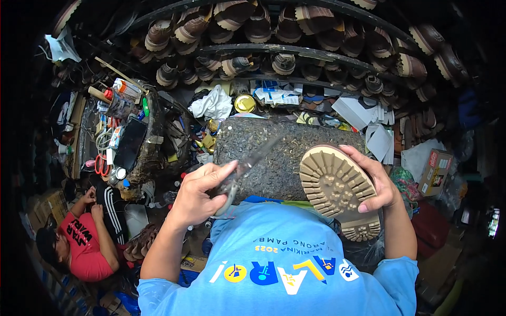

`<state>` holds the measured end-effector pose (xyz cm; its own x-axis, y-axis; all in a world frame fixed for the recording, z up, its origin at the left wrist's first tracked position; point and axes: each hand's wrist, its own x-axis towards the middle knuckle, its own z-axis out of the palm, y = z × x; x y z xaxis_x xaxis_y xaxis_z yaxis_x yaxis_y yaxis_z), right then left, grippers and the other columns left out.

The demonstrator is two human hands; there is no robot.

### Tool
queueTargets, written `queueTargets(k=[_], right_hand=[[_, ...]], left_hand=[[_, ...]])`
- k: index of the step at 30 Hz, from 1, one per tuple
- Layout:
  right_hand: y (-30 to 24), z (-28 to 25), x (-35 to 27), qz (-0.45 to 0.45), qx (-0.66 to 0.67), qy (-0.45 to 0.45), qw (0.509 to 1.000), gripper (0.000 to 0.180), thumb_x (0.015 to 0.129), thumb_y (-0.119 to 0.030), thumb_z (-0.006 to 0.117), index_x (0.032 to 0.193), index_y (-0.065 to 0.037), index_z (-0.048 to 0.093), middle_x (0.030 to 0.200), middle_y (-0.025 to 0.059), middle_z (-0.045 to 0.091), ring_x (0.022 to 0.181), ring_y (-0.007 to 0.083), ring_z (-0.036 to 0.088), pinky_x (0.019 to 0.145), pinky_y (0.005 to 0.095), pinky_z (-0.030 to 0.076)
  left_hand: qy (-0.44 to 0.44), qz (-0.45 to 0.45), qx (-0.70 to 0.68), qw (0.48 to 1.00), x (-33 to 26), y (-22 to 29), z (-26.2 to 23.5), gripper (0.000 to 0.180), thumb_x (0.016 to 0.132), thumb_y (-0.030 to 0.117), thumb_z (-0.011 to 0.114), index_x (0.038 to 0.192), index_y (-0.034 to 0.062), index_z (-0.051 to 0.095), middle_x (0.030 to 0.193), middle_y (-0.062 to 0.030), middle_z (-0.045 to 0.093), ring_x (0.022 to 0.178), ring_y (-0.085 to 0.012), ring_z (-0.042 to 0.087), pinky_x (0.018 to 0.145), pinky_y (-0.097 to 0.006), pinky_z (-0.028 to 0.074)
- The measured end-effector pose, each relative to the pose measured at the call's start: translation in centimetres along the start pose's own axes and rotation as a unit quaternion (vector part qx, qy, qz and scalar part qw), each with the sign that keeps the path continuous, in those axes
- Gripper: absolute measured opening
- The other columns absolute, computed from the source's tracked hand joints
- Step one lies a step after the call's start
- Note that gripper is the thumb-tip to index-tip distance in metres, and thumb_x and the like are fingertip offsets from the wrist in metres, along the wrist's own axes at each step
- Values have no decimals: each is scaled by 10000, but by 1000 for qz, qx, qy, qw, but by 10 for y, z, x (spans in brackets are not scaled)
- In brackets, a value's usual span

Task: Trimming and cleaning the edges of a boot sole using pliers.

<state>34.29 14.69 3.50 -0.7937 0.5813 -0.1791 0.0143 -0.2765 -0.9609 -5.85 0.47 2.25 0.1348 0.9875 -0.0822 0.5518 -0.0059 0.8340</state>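
My left hand (203,192) is closed around the handles of a pair of metal scissors (247,166), whose blurred blades point up and to the right over a dark, speckled work block (274,152). My right hand (377,181) grips a boot (337,189) by its edge, tan lugged sole turned toward me, resting against the block's right end. The scissor tips are a short way left of the sole and apart from it.
Curved shelves (295,50) packed with brown shoes arc across the back. Left of the block lie a phone (129,145), red scissors (100,166), tools and a white rag (213,102). A person in a red shirt (81,242) sits at lower left. Papers and a carton (435,168) are at right.
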Motion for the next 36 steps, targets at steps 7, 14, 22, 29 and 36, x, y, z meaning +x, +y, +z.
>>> queueTargets(k=[7,14,22,29,36], right_hand=[[-1,3,-4,25,32,-35,999,1234,548,-145,864,1621,76,297,1474,185,582,1328,234,576,1168,341,378],[0,6,-7,25,49,-37,998,1233,551,-148,865,1623,72,297,1472,187,588,1319,235,587,1160,341,391],[1,-2,-7,-17,-46,-70,996,1202,574,-167,876,1614,74,324,1462,191,601,1303,239,602,1151,348,410],[1,-1,-7,-29,-45,-45,998,1211,564,-192,886,1606,83,333,1473,204,594,1311,246,599,1158,349,402],[4,-5,-11,-62,-59,-32,996,1232,550,-247,902,1592,100,344,1511,218,553,1349,259,567,1179,364,369]], left_hand=[[-68,135,10,989,33,23,-8,789,585,78,676,1373,44,701,1229,-161,767,892,-277,712,834,-363,515],[-94,156,21,983,40,20,-14,783,610,4,689,1387,103,701,1216,-132,769,754,-290,644,780,-381,540],[-78,173,65,980,37,12,-26,779,588,-27,676,1356,93,724,1223,-134,772,756,-254,700,746,-360,535],[-75,135,7,988,26,16,-14,793,631,15,676,1422,64,668,1341,-131,730,897,-252,738,833,-347,535],[-70,175,14,982,31,26,-5,788,636,9,703,1419,91,674,1200,-156,770,759,-271,694,741,-361,565]])
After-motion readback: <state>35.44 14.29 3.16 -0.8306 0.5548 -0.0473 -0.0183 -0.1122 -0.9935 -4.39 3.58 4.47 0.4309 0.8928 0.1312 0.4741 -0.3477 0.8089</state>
